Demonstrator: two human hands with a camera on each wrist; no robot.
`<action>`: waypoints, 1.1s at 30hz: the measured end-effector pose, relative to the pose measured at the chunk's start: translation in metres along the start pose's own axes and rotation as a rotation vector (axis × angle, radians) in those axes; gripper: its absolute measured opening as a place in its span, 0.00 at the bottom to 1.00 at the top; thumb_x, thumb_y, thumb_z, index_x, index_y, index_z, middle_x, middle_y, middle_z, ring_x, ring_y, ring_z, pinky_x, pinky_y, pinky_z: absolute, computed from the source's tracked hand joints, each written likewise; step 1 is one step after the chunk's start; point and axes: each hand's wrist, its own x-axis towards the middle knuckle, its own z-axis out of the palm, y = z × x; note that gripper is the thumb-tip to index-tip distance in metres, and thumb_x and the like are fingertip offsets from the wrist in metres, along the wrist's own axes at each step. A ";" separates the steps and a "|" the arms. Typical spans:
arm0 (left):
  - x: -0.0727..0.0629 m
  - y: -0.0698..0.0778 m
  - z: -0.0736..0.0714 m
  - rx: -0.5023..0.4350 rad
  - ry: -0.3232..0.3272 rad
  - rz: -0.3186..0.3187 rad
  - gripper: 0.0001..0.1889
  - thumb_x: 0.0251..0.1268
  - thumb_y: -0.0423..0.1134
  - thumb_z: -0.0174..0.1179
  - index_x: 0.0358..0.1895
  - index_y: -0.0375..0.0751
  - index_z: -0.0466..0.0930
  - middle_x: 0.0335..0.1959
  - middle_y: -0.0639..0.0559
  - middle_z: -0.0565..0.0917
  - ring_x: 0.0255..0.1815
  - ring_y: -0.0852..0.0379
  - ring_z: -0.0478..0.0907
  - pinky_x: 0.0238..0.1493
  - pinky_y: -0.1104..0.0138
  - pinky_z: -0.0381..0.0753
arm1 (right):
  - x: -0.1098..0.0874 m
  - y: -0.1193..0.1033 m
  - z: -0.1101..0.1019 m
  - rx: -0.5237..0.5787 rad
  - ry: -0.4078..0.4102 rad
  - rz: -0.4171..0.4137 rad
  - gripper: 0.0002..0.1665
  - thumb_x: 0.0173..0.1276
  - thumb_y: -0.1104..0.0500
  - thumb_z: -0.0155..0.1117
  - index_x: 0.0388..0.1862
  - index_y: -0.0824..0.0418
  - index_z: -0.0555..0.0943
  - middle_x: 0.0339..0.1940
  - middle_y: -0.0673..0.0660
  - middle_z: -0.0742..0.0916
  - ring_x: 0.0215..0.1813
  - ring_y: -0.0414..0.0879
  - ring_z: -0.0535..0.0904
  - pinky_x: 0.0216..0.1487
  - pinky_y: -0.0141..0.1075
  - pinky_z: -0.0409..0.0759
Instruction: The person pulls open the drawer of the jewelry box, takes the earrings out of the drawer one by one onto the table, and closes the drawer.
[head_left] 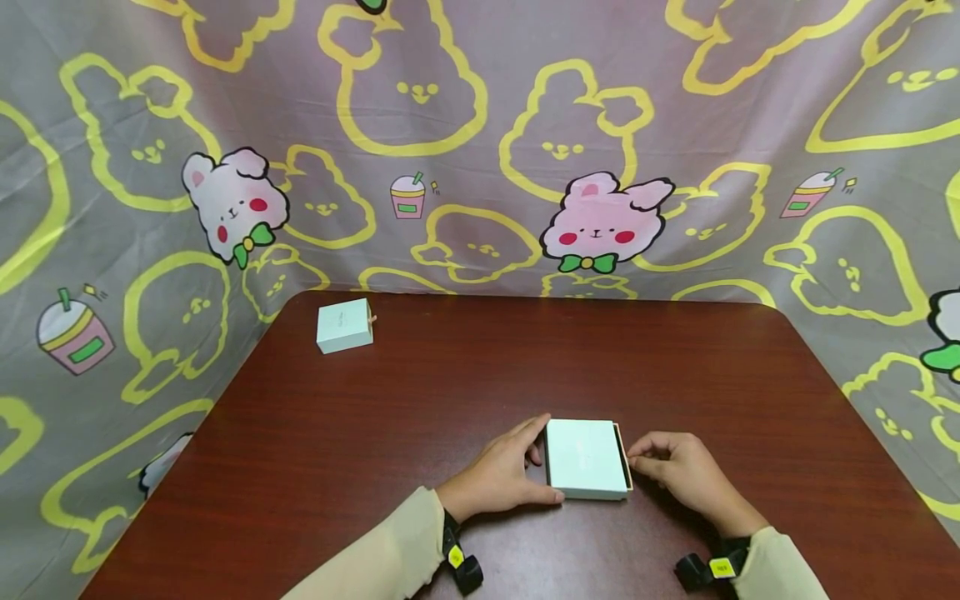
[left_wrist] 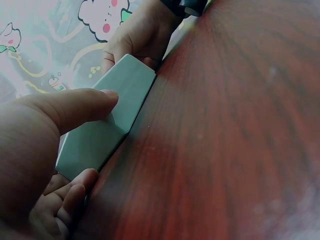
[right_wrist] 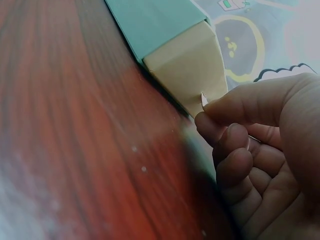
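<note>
A flat mint-green drawer box (head_left: 585, 454) lies on the table, its tan inner drawer (right_wrist: 187, 65) sticking out slightly on the right side. My left hand (head_left: 502, 471) grips the box's outer sleeve (left_wrist: 117, 100) from the left, thumb along the near side and fingers around the far left corner. With thumb and forefinger, my right hand (head_left: 686, 471) pinches the small light ribbon tab (right_wrist: 203, 98) on the drawer's end. What the drawer holds is hidden under the sleeve.
A second mint-green box (head_left: 345, 325) with a small ribbon tab stands near the table's far left corner. The brown wooden table (head_left: 450, 367) is bordered at the back and sides by a patterned cloth (head_left: 465, 75).
</note>
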 end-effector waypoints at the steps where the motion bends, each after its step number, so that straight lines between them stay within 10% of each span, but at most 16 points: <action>1: 0.000 0.000 0.000 0.001 0.000 0.000 0.56 0.48 0.60 0.73 0.78 0.45 0.51 0.40 0.64 0.73 0.37 0.66 0.71 0.37 0.70 0.71 | 0.000 0.000 0.000 -0.003 0.001 0.001 0.04 0.58 0.65 0.72 0.29 0.58 0.86 0.19 0.48 0.81 0.19 0.37 0.71 0.20 0.33 0.72; 33: 0.000 -0.001 0.000 0.000 -0.012 -0.009 0.57 0.47 0.61 0.73 0.78 0.47 0.50 0.40 0.64 0.73 0.37 0.66 0.71 0.39 0.69 0.72 | -0.001 0.003 -0.008 -0.165 0.053 -0.044 0.09 0.54 0.68 0.72 0.25 0.53 0.85 0.24 0.46 0.84 0.27 0.35 0.73 0.29 0.32 0.71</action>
